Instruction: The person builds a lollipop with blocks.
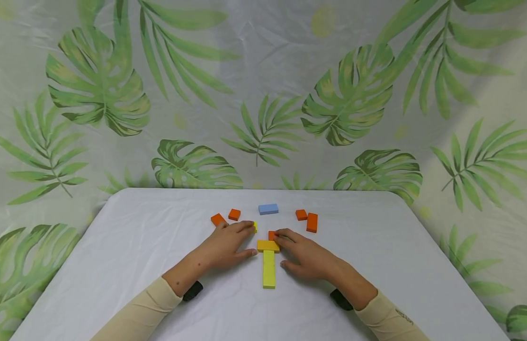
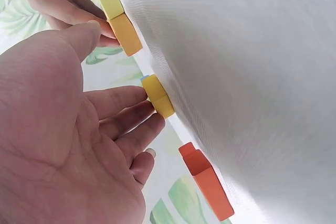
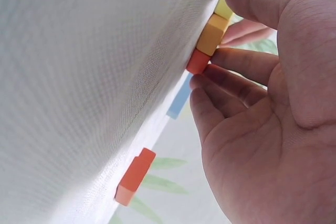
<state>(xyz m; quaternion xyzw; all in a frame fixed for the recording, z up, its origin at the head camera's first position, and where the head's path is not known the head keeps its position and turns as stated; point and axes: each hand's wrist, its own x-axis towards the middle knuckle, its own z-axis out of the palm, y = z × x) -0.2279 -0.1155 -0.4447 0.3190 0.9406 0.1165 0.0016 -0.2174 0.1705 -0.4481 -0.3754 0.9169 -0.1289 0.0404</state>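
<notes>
My left hand (image 1: 226, 244) lies over the table with its fingertips on a small yellow piece (image 2: 157, 96), which shows a seam across it. Its thumb stands apart from that piece, by the amber block. With extended fingers, my right hand (image 1: 308, 257) touches the side of a small red-orange block (image 3: 198, 61), its thumb clear of it. That block sits against the far side of an amber block (image 1: 268, 246) laid crosswise. From the amber block a long pale-yellow block (image 1: 269, 270) runs toward me. The left hand covers most of the yellow piece in the head view.
A light-blue block (image 1: 268, 209) lies farther back. Two red-orange blocks, one small (image 1: 234, 214) and one partly hidden (image 1: 218, 219), lie at left. At right are a small red-orange block (image 1: 301, 215) and a longer one (image 1: 312, 222). A leaf-patterned cloth (image 1: 263, 161) hangs behind the white table (image 1: 131, 246).
</notes>
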